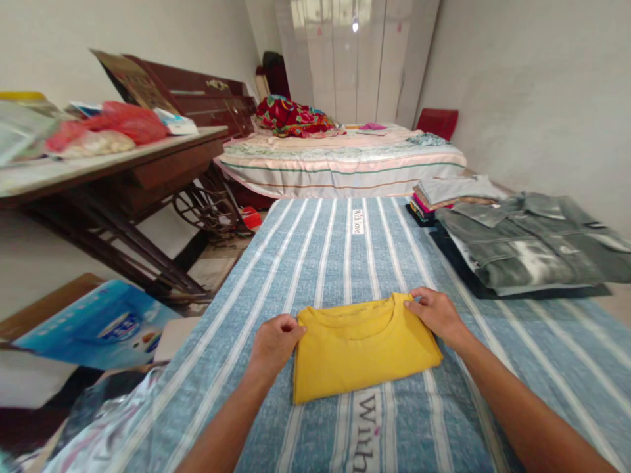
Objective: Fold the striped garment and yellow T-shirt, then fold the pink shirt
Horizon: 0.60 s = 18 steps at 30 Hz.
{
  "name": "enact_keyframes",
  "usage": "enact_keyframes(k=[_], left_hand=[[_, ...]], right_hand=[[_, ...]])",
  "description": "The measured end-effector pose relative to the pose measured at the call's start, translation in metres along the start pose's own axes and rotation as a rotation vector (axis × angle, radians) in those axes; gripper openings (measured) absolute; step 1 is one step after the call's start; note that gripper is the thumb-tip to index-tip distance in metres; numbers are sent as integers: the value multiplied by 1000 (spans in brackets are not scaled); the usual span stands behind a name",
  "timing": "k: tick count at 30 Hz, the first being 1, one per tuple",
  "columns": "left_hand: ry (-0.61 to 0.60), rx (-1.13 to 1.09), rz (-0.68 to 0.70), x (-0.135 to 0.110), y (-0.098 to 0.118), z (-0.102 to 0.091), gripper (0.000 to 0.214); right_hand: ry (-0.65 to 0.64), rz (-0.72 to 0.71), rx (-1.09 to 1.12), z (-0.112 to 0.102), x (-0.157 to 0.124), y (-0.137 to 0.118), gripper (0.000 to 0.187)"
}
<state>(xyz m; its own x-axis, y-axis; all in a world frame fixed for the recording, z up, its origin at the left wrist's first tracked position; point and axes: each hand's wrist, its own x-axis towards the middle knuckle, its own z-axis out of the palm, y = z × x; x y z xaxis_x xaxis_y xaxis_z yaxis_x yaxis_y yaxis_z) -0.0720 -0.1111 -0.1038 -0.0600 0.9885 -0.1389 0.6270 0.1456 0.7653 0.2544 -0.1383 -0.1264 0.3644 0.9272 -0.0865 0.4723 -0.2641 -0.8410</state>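
Note:
A yellow T-shirt (pixel 359 351), folded into a neat rectangle with its collar on the far side, lies on a blue and white striped sheet (pixel 315 263). My left hand (pixel 275 341) is closed on the shirt's far left corner. My right hand (pixel 436 314) pinches the far right corner beside the collar. Both forearms reach in from the bottom of the view.
A stack of folded clothes with a grey jacket on top (pixel 522 246) sits at the right. A second bed (pixel 340 161) with a red patterned bundle stands beyond. A wooden sewing-machine table (pixel 123 177) with bags is at the left, and a blue box (pixel 93 325) below it.

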Motion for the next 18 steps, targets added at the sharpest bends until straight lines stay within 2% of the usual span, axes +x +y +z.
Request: enact_keyframes(k=[6,12,15,18], left_hand=[[8,-12,-35,-1,-2,-3,26],[64,-100,-71,4,3,4,26],[38,-214,-78,2,11,6,28],[-18,-425,-85,-2,20,5,32]], right_hand=[[-160,174,335,-7,-2,-7,23],[-178,191,354,-9,0,-6,16],[-169,180,359,-8,0,-4,15],[-165,175,371,-8,0,-2,16]])
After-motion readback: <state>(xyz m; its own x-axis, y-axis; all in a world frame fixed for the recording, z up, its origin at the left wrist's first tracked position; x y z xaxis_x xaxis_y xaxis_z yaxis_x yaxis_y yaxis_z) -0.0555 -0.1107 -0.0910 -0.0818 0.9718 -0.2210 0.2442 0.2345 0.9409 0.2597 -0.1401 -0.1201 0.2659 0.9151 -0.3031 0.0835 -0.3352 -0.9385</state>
